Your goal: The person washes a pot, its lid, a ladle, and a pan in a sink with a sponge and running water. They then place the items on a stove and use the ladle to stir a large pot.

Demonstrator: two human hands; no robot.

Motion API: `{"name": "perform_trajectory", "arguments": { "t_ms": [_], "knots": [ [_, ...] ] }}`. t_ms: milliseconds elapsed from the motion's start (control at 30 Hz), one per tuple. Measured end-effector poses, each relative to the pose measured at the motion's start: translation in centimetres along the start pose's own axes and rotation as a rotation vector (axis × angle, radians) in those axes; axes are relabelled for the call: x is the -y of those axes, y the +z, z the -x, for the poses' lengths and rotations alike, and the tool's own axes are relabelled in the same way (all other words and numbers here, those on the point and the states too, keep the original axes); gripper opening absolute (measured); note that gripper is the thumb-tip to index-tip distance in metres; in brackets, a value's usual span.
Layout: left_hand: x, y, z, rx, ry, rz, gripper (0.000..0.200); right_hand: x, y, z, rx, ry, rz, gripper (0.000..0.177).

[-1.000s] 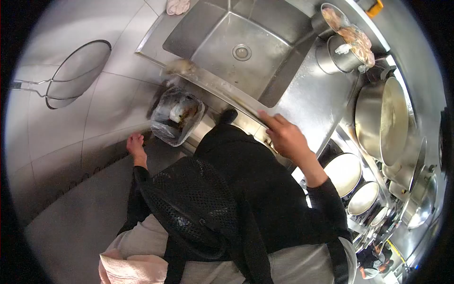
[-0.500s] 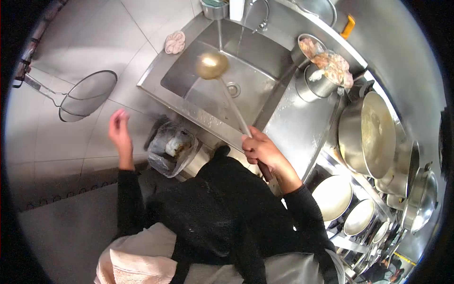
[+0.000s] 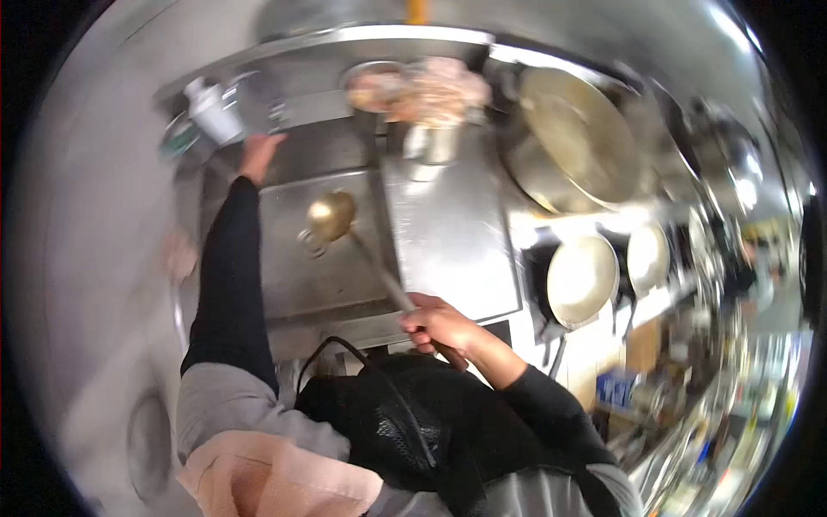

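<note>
My right hand [image 3: 444, 327] is closed around the dark handle of a long ladle [image 3: 379, 271]. The ladle's round, brassy bowl [image 3: 332, 214] hangs over the steel sink [image 3: 284, 289], covering part of the drain. My left hand [image 3: 261, 157] is stretched over the far left side of the sink, close to the tap [image 3: 276, 114]. Its fingers look extended and nothing shows in them, though motion blurs them. Just beyond it stands a white bottle-like container [image 3: 213, 112].
Raw-looking meat [image 3: 439, 90] tops metal containers behind the steel counter [image 3: 457, 250]. A large pot [image 3: 525, 164] and pale pans [image 3: 582, 280] sit to the right. A blurred pink cloth [image 3: 179, 256] lies at the sink's left edge.
My view has turned right. My left hand has gone from beside the sink to near the tap at its back. My right hand still grips the ladle over the sink.
</note>
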State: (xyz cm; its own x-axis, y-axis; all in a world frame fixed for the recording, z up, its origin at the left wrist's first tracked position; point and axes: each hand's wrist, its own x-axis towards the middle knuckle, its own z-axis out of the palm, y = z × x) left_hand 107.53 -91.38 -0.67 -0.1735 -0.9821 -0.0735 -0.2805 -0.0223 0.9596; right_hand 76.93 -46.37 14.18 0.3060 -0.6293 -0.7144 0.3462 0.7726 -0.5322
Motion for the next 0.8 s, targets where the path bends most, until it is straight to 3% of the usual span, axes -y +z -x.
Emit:
{"name": "perform_trajectory", "arguments": {
  "t_ms": [33,67,133,200,233,300,333,367,433,500,567,700,767,800],
  "knots": [
    [-5.1,1.8,1.8,0.027,-0.069,0.067,0.030,0.8,0.5,0.2,-0.002,0.010,-0.017,0.036],
    [-5.9,3.1,1.5,-0.122,-0.251,0.121,0.043,2.0,0.9,0.1,0.025,-0.003,-0.034,0.029],
    [-5.5,1.6,-2.2,0.400,-0.263,0.523,0.053,3.0,0.7,-0.9,0.010,-0.011,-0.042,0.025],
    [-5.8,-0.7,-4.1,0.273,-0.158,0.737,0.053,4.9,2.8,-2.7,0.033,-0.008,-0.017,0.019],
    [-6.1,-3.0,-2.6,0.199,-0.052,0.653,0.049,5.9,4.0,-3.2,0.059,-0.007,0.010,0.017],
    [-10.0,-6.0,2.5,0.096,-0.035,0.313,0.039,8.0,5.4,-6.3,0.167,0.049,-0.015,0.017],
    [-9.3,-7.5,1.0,-0.025,-0.209,0.311,0.035,9.2,6.2,-7.9,0.245,0.067,-0.055,0.012],
    [-10.2,-7.9,3.5,-0.113,-0.108,0.335,0.027,10.2,7.0,-9.4,0.311,0.078,-0.102,0.007],
    [-10.6,-10.9,5.2,0.004,0.043,0.060,0.026,12.6,9.1,-11.1,0.410,0.143,-0.297,0.007],
    [-11.6,-12.3,10.9,-0.292,-0.019,-0.231,0.032,13.9,10.4,-12.6,0.600,0.251,-0.406,0.014],
    [-9.8,-14.3,13.8,-0.327,0.018,-0.217,0.040,14.6,11.0,-12.0,0.549,0.275,-0.422,0.015],
    [-6.3,-16.4,16.4,-0.458,-0.152,-0.238,0.048,14.0,11.5,-11.9,0.560,0.284,-0.282,0.013],
    [-4.8,-17.1,16.2,-0.464,-0.049,-0.266,0.039,13.3,12.0,-11.5,0.425,0.201,-0.073,0.007],
    [-4.4,-17.0,16.1,-0.471,-0.048,-0.262,0.039,12.7,12.1,-11.4,0.345,0.105,0.194,0.018]
  ]
}}
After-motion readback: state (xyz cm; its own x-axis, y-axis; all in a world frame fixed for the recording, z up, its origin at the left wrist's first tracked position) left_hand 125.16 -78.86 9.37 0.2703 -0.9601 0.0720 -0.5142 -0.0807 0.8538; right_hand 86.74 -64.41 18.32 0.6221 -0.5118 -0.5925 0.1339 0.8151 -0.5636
